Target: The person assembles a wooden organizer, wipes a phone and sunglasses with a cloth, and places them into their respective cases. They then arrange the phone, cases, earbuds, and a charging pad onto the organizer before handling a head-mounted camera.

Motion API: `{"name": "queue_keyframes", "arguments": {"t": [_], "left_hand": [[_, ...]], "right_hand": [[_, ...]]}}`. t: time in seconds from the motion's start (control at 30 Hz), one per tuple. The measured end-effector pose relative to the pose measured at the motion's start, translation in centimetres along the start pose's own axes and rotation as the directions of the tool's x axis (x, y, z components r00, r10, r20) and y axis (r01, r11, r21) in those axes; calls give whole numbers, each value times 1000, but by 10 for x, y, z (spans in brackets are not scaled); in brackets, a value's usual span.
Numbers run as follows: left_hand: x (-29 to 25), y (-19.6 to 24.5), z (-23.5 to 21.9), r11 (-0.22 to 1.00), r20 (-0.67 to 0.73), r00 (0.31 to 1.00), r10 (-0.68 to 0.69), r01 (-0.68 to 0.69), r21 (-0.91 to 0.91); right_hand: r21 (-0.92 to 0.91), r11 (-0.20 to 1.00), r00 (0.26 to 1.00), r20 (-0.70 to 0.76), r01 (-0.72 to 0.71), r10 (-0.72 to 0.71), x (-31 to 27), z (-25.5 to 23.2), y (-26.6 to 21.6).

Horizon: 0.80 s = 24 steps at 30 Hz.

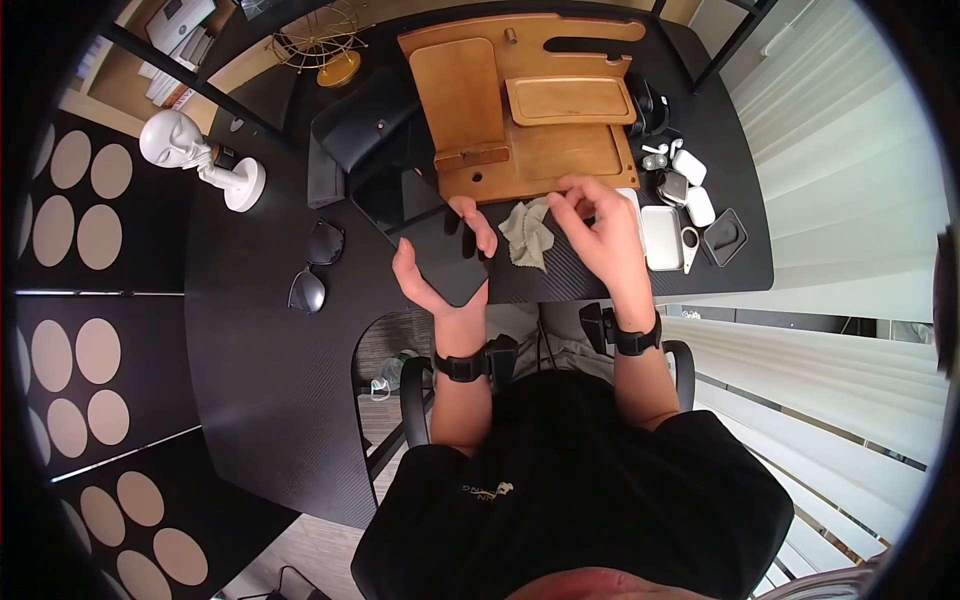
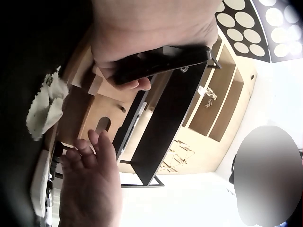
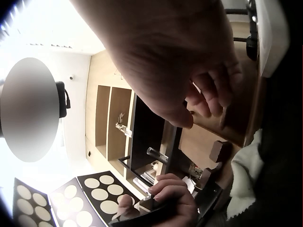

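My left hand (image 1: pixel 428 293) holds a black smartphone (image 1: pixel 450 262), its dark glossy face turned up and the fingers wrapped round its edges. In the left wrist view the phone (image 2: pixel 163 64) shows edge-on, as a thin dark slab under the palm. To its right, a crumpled grey-green cleaning cloth (image 1: pixel 527 235) lies on the desk. My right hand (image 1: pixel 602 232) is just right of the cloth, near the front edge of a wooden desk organizer (image 1: pixel 540 175). In the right wrist view its fingers (image 3: pixel 208 97) are loosely bent with nothing between them.
Sunglasses (image 1: pixel 308 288) and a white head figurine (image 1: pixel 240 185) stand left on the black desk (image 1: pixel 270 400). A black leather case (image 1: pixel 365 135) lies behind the phone. At right are a white tray (image 1: pixel 661 238), earbud cases (image 1: pixel 688 165) and a black phone-shaped case (image 1: pixel 725 237).
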<state>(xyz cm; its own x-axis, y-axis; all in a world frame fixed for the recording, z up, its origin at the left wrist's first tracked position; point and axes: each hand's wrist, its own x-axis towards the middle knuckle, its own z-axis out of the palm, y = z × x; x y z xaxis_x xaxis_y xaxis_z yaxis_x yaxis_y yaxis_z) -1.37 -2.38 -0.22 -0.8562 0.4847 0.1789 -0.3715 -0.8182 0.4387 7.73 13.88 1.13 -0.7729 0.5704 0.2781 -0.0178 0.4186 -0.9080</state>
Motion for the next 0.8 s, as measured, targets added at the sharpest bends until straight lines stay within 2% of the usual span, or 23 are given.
{"name": "queue_keyframes", "arguments": {"t": [0.03, 0.17, 0.23, 0.27, 0.33, 0.4, 0.43, 0.47, 0.5, 0.53, 0.57, 0.6, 0.63, 0.67, 0.73, 0.77, 0.8], "left_hand": [[-1, -1, -1, 1000, -2, 1000, 0, 0, -1], [-2, -7, -6, 999, -48, 998, 30, -27, 44], [0, -9, -5, 998, -43, 999, 31, -29, 51], [-1, -10, -2, 995, -53, 998, 29, -24, 92], [-3, -13, 1, 991, -67, 997, 27, -18, 135], [-4, -17, 4, 984, 21, 999, 26, -30, 176], [-4, -19, 5, 984, 22, 999, 27, -30, 177], [-4, -21, 6, 990, 87, 996, 4, -16, 140], [-5, -21, 7, 995, 152, 988, -15, -1, 103], [-6, -20, 10, 995, 150, 989, -14, -1, 103], [-8, -17, 16, 989, 114, 990, -86, 71, 131], [-9, -16, 19, 977, 77, 985, -157, 143, 156], [-8, -15, 20, 970, 151, 969, -195, 169, 174], [-9, -16, 21, 970, 152, 969, -197, 170, 173], [-9, -21, 23, 919, 19, 956, -293, 277, 280], [-8, -17, 26, 934, 123, 931, -345, 328, 139], [-7, -14, 21, 934, 124, 931, -345, 327, 141]], "right_hand": [[-51, 999, 997, -74, 20, -24, 1, -1, -2], [-39, 999, 998, -55, 37, -39, -4, -3, -6], [84, 994, 991, 118, -65, 54, -10, -2, -12], [85, 994, 991, 119, -65, 55, -11, -2, -16], [119, 984, 921, 382, -133, 78, -12, -2, -25], [126, 983, 899, 433, -134, 67, -12, 3, -27], [135, 985, 871, 492, -103, 24, -12, 5, -25], [146, 987, 837, 547, -73, -19, -11, 7, -22], [172, 976, 818, 575, -131, 9, -12, 8, -15], [172, 976, 818, 576, -132, 9, -12, 8, -11], [338, 896, 815, 577, -288, 44, -12, 8, -8], [487, 763, 808, 585, -426, 78, -13, 7, -6], [575, 687, 801, 598, -444, 18, -12, 5, -8], [575, 687, 802, 597, -444, 19, -15, 4, -13], [621, 567, 814, 556, -541, 168, -20, 2, -25], [624, 567, 817, 553, -538, 167, -20, 0, -24], [628, 557, 822, 532, -543, 202, -19, -3, -21]]}}
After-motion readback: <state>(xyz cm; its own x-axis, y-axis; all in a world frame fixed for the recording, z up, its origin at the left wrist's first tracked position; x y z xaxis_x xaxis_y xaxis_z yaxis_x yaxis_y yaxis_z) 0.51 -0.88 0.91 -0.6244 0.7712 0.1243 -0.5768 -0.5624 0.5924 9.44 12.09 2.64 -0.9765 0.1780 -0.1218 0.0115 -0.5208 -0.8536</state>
